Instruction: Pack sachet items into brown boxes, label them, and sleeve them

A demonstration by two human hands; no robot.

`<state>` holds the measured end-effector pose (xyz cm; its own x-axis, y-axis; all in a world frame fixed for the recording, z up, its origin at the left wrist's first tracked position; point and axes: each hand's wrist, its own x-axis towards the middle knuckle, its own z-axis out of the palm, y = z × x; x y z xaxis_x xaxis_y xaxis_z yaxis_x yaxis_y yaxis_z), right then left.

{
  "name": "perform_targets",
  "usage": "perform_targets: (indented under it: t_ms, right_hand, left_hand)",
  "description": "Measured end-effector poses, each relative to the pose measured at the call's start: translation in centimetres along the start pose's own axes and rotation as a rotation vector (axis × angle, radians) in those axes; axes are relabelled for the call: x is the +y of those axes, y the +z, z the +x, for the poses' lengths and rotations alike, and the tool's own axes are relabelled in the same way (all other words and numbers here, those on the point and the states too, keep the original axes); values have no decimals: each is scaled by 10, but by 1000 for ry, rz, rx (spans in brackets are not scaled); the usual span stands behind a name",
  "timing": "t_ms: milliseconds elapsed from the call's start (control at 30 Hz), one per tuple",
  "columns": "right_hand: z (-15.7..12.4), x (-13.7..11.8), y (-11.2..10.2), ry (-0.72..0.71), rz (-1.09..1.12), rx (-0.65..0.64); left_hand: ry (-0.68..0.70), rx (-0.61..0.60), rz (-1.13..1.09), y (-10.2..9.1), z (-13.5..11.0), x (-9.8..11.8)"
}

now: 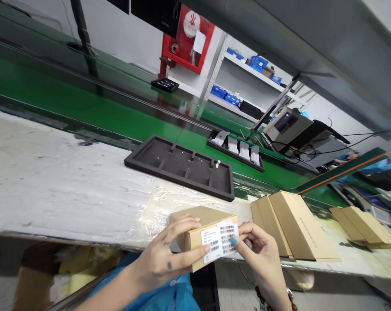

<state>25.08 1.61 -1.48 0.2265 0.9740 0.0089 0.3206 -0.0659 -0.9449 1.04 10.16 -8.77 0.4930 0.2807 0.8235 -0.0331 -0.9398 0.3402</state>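
**Carton (203, 220) gripped in both hands, label (219, 241) facing up toward camera.**
Left hand (159, 261) closed firmly, fingers (185, 229) curled across carton's top and front. Right hand (258, 255) nearly shut, fingertips (243, 235) pinching label's right edge at carton's end. Stacked cartons (295, 229) stood just beside.

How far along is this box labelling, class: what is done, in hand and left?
Done: closed boxes lean together on the bench, labels unseen. In hand: the left hand grips a box while the right hand pinches a barcode label on its end. Left: four white packets sit in a tray on the belt.
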Motion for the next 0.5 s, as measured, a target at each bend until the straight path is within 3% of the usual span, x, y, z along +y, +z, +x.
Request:
perform_targets:
  t_ms: [500]
  right_hand:
    - [-1,-2,-1,6,-1,-7]
  left_hand:
    - [-14,13,21,-1,1,0]
